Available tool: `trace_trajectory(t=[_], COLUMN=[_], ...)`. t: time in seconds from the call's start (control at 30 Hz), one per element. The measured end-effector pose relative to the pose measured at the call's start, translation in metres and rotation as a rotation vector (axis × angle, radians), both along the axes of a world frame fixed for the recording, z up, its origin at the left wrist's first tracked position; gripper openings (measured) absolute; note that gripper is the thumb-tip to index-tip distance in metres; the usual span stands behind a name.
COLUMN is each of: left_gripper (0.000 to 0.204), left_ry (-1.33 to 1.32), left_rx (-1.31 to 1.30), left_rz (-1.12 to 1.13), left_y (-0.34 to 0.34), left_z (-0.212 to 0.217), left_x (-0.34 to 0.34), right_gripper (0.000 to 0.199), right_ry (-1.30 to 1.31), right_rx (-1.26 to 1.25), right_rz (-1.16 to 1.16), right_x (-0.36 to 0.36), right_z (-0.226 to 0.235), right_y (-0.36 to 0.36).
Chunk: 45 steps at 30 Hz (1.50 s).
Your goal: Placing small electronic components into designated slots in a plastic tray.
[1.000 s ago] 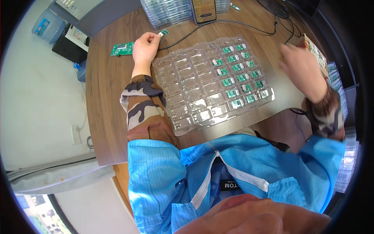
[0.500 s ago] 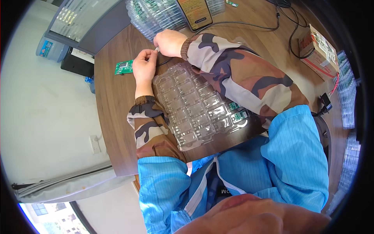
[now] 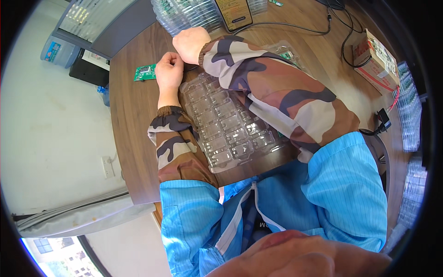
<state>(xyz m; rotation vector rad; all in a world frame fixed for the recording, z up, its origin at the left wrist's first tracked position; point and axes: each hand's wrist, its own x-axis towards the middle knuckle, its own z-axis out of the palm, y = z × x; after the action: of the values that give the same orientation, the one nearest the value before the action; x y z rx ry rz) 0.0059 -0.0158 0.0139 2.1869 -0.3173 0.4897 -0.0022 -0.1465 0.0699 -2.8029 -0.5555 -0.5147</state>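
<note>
My left hand [image 3: 169,71] is closed, thumb and fingers pressed together, right beside a green circuit board [image 3: 145,73] with a small dark display. Just beyond it my right hand [image 3: 190,45] is curled into a fist, and the two hands nearly meet. Whatever they grip is hidden by the fingers; a short stretch of black cable shows beneath them. Under my right forearm lies a clear plastic tray [image 3: 219,122] with moulded compartments. Its left compartments hold nothing, and my sleeve covers much of its right side.
Stacked clear trays [image 3: 184,16] stand at the back, a phone [image 3: 233,14] leaning against them. A black cable [image 3: 290,24] runs across the desk to the right. At the right are a red-and-white box [image 3: 376,62] and a black plug [image 3: 383,121]. A grey partition [image 3: 115,30] borders the back left.
Both hands have shifted slightly away from me, and the right has moved left over the left one. The small whitish piece seen between the fingers earlier is now hidden.
</note>
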Motion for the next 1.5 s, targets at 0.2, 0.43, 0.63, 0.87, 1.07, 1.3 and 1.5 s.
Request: trace_trajectory(t=[0.2,0.43,0.63,0.87,1.07,1.3,1.5], left_gripper=[0.018,0.021,0.022,0.024,0.024,0.023,0.024], left_ry=[0.044,0.035,0.044,0.018,0.032,0.015,0.001], left_rx=[-0.118,0.003,-0.005,0.025,0.045,0.057,0.057], left_rz=[-0.068,0.004,-0.027,-0.019,-0.011,0.002,0.012], left_y=[-0.005,-0.005,-0.003,0.0,0.0,-0.001,0.0], left_z=[0.002,0.007,0.006,0.003,0.004,0.0,0.001], left_x=[-0.001,-0.007,-0.003,-0.001,-0.001,0.001,-0.003], right_gripper=[0.016,0.014,0.02,0.011,0.01,0.016,0.014], right_ry=[0.11,0.31,0.286,0.313,0.193,0.15,-0.069], right_rx=[0.021,0.022,0.15,-0.003,-0.014,-0.109,-0.235], right_rz=[-0.055,0.053,0.088,0.274,0.485,0.363,0.45], right_x=[0.006,-0.031,-0.032,-0.082,-0.11,-0.115,-0.112], right_z=[0.004,-0.008,-0.017,0.035,0.006,-0.004,-0.001], right_y=[-0.044,-0.102,-0.133,-0.149,-0.137,-0.127,-0.127])
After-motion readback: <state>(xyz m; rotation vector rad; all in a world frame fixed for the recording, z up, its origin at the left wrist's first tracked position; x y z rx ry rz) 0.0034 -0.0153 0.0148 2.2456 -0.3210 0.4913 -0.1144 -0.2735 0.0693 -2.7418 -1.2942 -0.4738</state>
